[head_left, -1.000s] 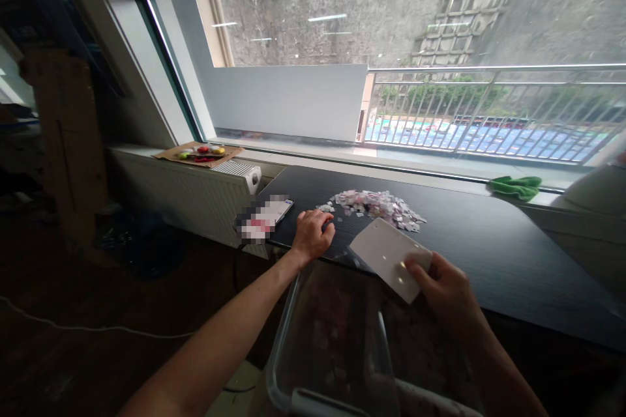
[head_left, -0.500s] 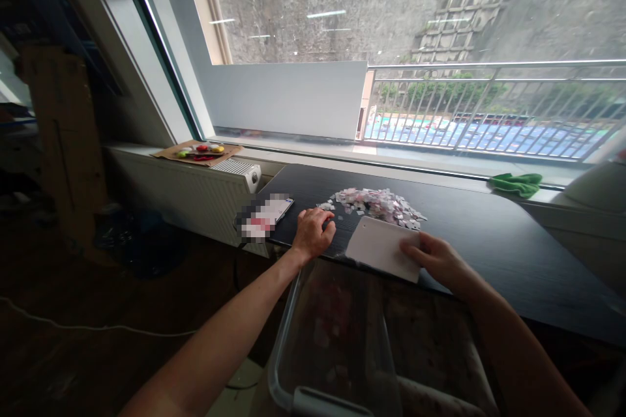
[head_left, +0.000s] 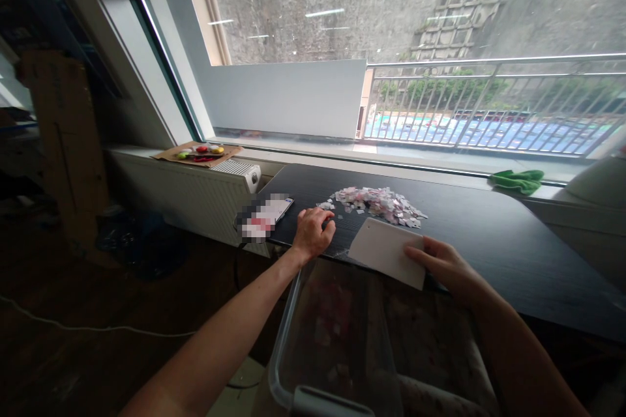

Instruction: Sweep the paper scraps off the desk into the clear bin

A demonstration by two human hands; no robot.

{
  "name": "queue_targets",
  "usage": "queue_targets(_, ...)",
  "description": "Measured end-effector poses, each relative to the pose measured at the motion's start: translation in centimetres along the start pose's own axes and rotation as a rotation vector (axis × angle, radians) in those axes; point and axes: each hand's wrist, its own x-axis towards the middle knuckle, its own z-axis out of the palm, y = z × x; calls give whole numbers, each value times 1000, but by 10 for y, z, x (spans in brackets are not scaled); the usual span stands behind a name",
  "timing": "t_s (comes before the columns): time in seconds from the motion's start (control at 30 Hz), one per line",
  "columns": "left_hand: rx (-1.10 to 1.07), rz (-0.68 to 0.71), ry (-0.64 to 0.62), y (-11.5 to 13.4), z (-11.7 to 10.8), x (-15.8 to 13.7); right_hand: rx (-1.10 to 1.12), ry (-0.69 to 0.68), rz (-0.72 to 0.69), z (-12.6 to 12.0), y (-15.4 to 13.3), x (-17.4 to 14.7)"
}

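My right hand (head_left: 443, 259) grips the right end of a flat white rectangular sheet (head_left: 384, 249) with a small hole near one corner. The sheet is tilted at the near edge of the dark table (head_left: 469, 215). Just beyond it lies a loose heap of small pale and pinkish paper scraps (head_left: 379, 203). My left hand (head_left: 313, 232) rests on the table edge, left of the sheet, fingers bent and thumb apart, with nothing seen in it. A few scraps lie by its fingertips. Below the edge stands a clear plastic bin (head_left: 286, 345) with similar scraps inside.
A phone (head_left: 281, 212), partly blurred out, lies at the table's left end. Left of the table is a white radiator (head_left: 195, 189), with cardboard (head_left: 169, 153) and colourful small items on top. A green cloth (head_left: 517, 181) lies on the windowsill. A cable (head_left: 98, 326) crosses the floor.
My right hand and the white sheet have shifted slightly right and toward me. My left hand has stayed in place, and the heap looks the same.
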Motion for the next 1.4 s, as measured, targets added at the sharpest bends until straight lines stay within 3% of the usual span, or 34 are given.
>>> queue_targets(0.17, 1, 0, 2, 1, 0, 0, -12, 108, -44, 5, -1, 6)
queue_targets(0.4, 1, -5, -1, 2, -1, 0, -34, 6, 14, 10, -15, 1)
queue_targets(0.6, 1, -3, -4, 2, -1, 0, -6, 137, -70, 11, -2, 13)
queue_targets(0.83, -4, 0, -7, 2, -2, 0, -62, -16, -33, 18, -17, 4)
queue_targets(1.17, -2, 0, 0, 0, -1, 0, -62, -35, -47, 16, -16, -1)
queue_targets(1.23, -9, 12, 8, 0, -2, -1, -17, 59, -115, 8, -12, -4)
queue_targets(1.4, -38, 60, 34, -5, -1, -1, 108, 684, -251, -38, 2, -7)
